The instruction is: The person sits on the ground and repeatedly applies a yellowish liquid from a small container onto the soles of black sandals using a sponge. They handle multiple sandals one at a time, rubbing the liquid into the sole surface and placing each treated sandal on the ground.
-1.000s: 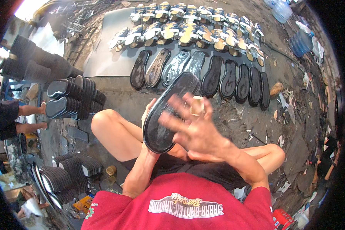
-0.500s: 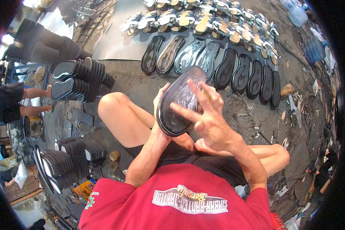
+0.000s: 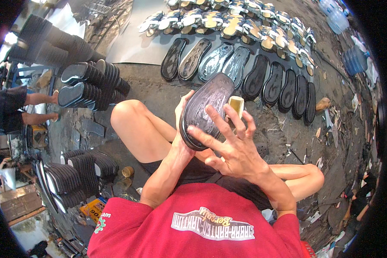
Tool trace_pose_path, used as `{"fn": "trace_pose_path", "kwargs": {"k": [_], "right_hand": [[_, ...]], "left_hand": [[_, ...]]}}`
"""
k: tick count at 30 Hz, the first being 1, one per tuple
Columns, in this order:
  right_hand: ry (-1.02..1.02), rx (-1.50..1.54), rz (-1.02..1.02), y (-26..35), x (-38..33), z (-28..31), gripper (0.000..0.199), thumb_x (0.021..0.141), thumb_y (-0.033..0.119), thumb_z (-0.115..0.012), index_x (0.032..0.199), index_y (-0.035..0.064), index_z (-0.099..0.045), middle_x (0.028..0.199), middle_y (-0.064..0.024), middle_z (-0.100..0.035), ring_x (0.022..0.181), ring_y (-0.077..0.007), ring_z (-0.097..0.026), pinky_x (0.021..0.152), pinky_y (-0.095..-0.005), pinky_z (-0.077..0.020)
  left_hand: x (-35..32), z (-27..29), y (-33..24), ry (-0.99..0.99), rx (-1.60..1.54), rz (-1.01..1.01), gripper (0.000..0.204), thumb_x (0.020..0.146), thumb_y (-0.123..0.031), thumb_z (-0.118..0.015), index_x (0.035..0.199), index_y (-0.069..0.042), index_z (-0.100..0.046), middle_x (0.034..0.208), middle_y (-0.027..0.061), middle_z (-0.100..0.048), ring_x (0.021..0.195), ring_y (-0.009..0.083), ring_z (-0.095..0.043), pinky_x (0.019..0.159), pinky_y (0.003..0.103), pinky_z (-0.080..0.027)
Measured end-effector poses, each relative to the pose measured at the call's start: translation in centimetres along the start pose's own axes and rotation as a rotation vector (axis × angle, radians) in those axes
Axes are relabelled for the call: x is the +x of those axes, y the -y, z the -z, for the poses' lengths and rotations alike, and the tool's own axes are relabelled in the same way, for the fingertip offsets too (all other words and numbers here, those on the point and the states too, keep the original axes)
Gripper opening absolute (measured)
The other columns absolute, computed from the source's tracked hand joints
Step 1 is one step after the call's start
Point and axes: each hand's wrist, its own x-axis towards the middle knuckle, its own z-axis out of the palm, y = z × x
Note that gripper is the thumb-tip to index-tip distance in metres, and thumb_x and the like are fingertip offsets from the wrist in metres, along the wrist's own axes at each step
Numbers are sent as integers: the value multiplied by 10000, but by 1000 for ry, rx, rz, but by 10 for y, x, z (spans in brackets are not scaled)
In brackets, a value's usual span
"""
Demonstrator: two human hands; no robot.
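Note:
I sit on the ground with bare knees apart. My left hand (image 3: 181,112) grips a black rubber shoe sole (image 3: 206,107) from its left edge and back, holding it upright in front of me, glossy patterned face toward me. My right hand (image 3: 237,148) lies against the sole's right side with its fingers spread over the surface. A small tan block (image 3: 236,104) is pinched between its upper fingers, close against the sole's right edge.
A row of black soles (image 3: 274,84), some shiny (image 3: 215,60), lies on the floor ahead, with tan-and-white sandals (image 3: 245,23) behind it. Stacks of soles stand at the left (image 3: 92,81) and lower left (image 3: 71,176). Another person (image 3: 13,107) sits far left. A small can (image 3: 127,172) stands by my left thigh.
My right hand has slid down and right across the sole, its blur gone and fingers now spread. The sole sits more upright, and the view has shifted.

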Motion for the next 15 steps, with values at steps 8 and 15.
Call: {"fn": "trace_pose_path", "kwargs": {"k": [8,15], "right_hand": [[-22,140,-43,11,0,2,605,1122,614,-365,1569,292,-615,1778,-122,-325,1607,-356,-245,1267,-573,-119],[-41,91,-268,-26,10,-4,615,1162,542,-278,1526,225,-657,1771,-191,-293,1586,-429,-269,1257,-583,-190]], "left_hand": [[1,3,-1,60,-9,3,672,1094,-544,-433,1417,14,-626,1297,207,-743,1075,349,-760,1026,483,-604],[-8,3,-6,-36,-16,-17,631,1086,-544,-460,1384,-25,-662,1256,179,-764,1012,328,-777,962,450,-630]]}}
